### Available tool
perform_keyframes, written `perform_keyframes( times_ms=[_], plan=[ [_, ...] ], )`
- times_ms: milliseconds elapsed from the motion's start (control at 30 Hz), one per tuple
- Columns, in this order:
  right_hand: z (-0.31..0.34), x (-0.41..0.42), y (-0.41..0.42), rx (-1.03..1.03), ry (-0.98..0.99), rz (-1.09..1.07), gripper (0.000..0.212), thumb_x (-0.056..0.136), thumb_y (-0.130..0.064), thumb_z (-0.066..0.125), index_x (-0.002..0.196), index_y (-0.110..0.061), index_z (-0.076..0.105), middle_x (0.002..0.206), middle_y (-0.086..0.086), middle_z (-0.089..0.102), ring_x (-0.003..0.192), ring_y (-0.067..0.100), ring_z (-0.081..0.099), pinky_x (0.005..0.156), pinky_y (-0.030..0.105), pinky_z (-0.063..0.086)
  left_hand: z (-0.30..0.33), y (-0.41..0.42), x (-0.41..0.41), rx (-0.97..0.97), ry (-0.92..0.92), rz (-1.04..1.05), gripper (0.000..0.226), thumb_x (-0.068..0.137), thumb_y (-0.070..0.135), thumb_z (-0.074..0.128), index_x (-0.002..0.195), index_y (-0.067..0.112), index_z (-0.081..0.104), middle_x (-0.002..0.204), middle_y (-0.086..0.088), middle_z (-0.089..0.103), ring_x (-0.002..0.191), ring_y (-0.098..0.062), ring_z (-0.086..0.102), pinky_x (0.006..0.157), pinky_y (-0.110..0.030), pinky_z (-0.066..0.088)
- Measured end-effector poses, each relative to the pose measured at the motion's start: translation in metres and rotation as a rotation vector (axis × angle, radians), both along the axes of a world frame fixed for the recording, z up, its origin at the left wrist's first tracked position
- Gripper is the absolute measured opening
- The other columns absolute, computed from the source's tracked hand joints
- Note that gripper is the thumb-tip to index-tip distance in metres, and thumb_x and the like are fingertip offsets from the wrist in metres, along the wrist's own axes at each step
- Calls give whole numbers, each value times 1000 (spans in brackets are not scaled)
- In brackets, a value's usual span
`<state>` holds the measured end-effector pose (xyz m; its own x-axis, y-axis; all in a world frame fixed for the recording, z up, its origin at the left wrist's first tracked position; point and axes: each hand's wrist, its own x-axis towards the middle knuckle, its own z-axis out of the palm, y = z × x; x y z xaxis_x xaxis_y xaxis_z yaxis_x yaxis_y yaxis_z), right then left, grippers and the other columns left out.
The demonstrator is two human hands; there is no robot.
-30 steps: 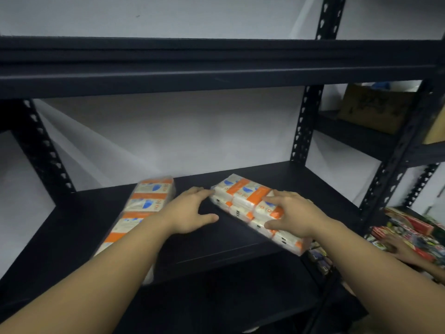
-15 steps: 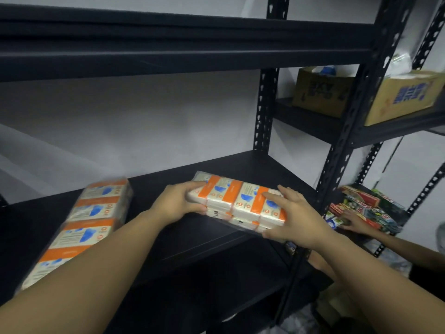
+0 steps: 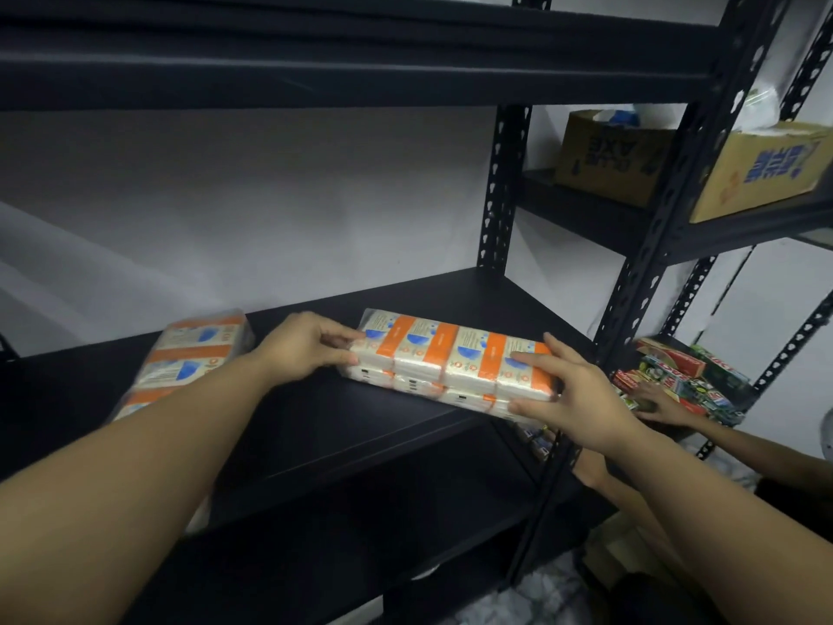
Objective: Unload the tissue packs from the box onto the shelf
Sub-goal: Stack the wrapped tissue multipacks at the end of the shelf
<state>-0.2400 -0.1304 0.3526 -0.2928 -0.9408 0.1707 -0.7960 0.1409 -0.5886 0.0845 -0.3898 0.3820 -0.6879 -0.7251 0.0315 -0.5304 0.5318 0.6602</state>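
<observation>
A white and orange tissue pack [image 3: 444, 358] lies on the black shelf board [image 3: 324, 412], near its front right corner. My left hand [image 3: 306, 342] grips the pack's left end, fingers over the top and thumb at the side. My right hand [image 3: 572, 392] holds the right end, fingers spread over the top and thumb under the front edge. A second tissue pack [image 3: 189, 358] lies further left on the same board, partly behind my left forearm. The box is out of view.
Black perforated uprights [image 3: 500, 191] stand behind and to the right of the pack. The neighbouring rack holds two cardboard boxes [image 3: 613, 155] above and colourful packets [image 3: 685, 381] below, where another person's hand [image 3: 658, 401] reaches. A dark lower shelf [image 3: 360, 534] lies beneath.
The pack has swung from a diagonal to nearly parallel with the shelf's front edge. My left hand closed on its left end. The view turned right.
</observation>
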Motion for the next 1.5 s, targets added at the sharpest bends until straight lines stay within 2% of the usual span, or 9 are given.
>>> perform_keyframes(
  times_ms=[267,367,467,567,833,1067,1300,1433,1500],
  plan=[
    [0,-3,-1,-109,-14,-60,68,71,-42,92,135,-30,69,160,-2,43,139,18,49,111,45,50,-3,-6,-9,-59,10,-10,41,85,14,84,123,28,76,104,12,79,92,10,69,95,-16,51],
    [-6,-10,-2,-135,-17,-71,72,69,-47,90,135,-29,69,158,-4,45,136,16,52,108,44,53,-7,-14,-20,-98,13,-21,40,87,15,83,124,26,76,107,10,79,90,16,66,82,-2,46],
    [-12,-19,-3,-161,-81,-96,75,66,-56,84,134,-29,69,150,-13,44,132,13,54,103,41,56,-10,-25,-39,-102,35,-26,38,89,16,81,125,27,75,109,12,77,93,13,67,86,-6,49],
    [-10,-27,-5,-143,30,-115,73,72,-58,81,138,-31,66,147,-13,44,132,11,47,109,42,51,-14,-39,-62,-97,67,-25,36,90,18,80,125,28,75,111,18,72,95,14,62,89,-8,47],
    [-10,-54,-22,-159,338,-109,64,84,-56,76,139,-26,63,153,-4,47,152,16,26,121,45,30,-29,-91,-133,-37,178,-23,37,91,17,79,113,47,71,93,40,68,95,19,64,84,-1,45],
    [-15,-59,-44,-194,238,-166,72,80,-59,70,141,-21,62,151,-9,54,142,10,44,115,47,44,-38,-126,-187,-67,206,-31,40,95,23,76,102,61,68,99,41,65,98,22,60,89,3,38],
    [-16,-68,-54,-192,323,-229,67,80,-58,73,135,-21,66,142,-7,60,131,16,52,107,51,50,-43,-146,-223,-60,213,-84,32,97,23,74,118,46,69,113,26,69,97,24,58,90,5,35],
    [-17,-66,-57,-198,369,-273,71,80,-68,59,131,-20,67,136,-5,64,124,20,57,105,51,52,-47,-150,-239,-110,194,-81,32,100,24,70,131,30,71,122,18,69,99,15,58,89,6,34],
    [-18,-64,-59,-193,374,-293,67,81,-64,67,132,-20,66,135,-3,64,123,21,58,105,51,51,-48,-148,-245,-130,194,-70,32,100,24,69,131,29,70,123,17,69,106,7,62,89,7,33]
  ],
)
